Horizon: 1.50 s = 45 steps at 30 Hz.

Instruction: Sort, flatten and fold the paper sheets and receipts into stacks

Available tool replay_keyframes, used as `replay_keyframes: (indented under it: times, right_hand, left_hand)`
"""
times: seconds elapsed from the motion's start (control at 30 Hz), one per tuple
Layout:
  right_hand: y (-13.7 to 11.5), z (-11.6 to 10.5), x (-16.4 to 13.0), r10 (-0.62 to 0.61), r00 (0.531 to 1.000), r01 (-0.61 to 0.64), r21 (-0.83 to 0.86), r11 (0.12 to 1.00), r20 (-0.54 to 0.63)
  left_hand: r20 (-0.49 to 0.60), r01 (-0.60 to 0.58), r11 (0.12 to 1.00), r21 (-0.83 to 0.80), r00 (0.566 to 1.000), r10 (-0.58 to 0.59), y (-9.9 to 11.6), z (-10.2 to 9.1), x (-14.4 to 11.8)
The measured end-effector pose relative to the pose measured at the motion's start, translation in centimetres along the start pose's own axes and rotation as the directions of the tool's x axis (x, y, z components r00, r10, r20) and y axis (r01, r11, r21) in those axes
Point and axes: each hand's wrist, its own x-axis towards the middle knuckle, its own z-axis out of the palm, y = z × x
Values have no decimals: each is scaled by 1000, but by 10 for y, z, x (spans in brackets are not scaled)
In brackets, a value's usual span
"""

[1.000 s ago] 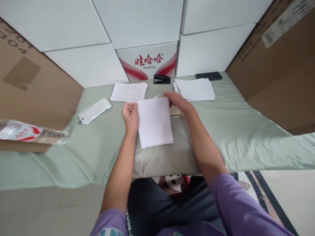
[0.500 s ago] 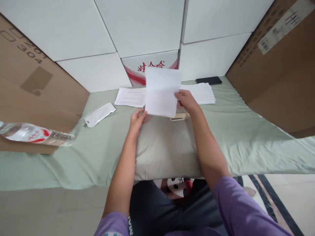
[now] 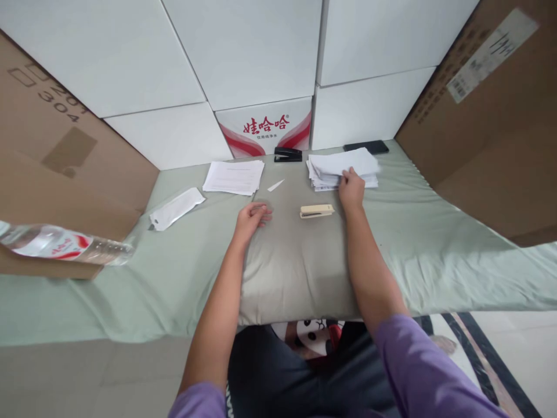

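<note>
Creased, soft-sheened cloth (image 3: 143, 290) covers the bench (image 3: 296, 273). At one o'clock lies smooth, matt paper (image 3: 357, 158); at twelve, a cream stapler (image 3: 316, 210) looks like satin plastic; at ten, a clear plastic bottle (image 3: 65, 245) gleams; at two stands dull cardboard (image 3: 483, 151).

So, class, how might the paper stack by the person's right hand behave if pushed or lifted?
Pushed sideways, the paper stack would probably splay, since its edges lie uneven. Lifted by one edge, it would likely sag, as its layers look thin. It seems unlikely to tip, lying low and broad on the green cloth.
</note>
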Motion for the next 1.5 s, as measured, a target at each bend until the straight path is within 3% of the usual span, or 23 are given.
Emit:
replay_keyframes:
  times: [0.17,0.43,0.57,0.7,0.8,0.9,1.0,1.1,1.2,1.37,1.43,1.5]
  right_hand:
    - [-3,10,-4,-23,997,31,-105,994,75]
    - [-14,11,-9,69,994,-42,-268,963,90]
    - [-20,8,-13,110,990,-86,-245,966,86]
    - [-27,-2,-10,218,976,-212,-162,964,21]
    - [-32,-9,-3,217,974,-222,-102,970,-65]
    - [-32,-11,3,166,977,-177,-81,981,-132]
    - [-30,-10,6,143,978,-159,-96,983,-151]
    - [-29,-10,6,150,977,-166,-92,982,-153]
    - [-33,-12,5,165,975,-177,-75,981,-147]
    - [-50,-21,4,119,983,-128,-59,990,-139]
    - [-64,-23,2,64,994,-62,26,998,-92]
    - [-84,-24,-4,-5,999,-2,215,977,33]
  left_hand:
    - [15,-9,1000,4,1000,9,-1,0,0]
    - [24,-25,998,63,999,23,-4,4,-2]
    - [-10,-91,972,217,995,96,-4,0,-2]
    - [-202,-133,803,580,932,300,0,-17,18]
    - [-181,-122,607,785,892,414,6,-29,47]
    - [-86,-112,479,870,924,373,10,-31,74]
    - [-40,-98,436,895,954,297,11,-27,86]
    - [-72,-91,470,878,945,318,8,-25,83]
    - [-170,-78,585,807,919,357,2,-27,79]
    - [-395,-133,805,578,817,419,-3,-41,80]
    - [-450,-171,819,548,765,461,3,-45,77]
    - [-438,-211,786,581,733,520,13,-43,66]
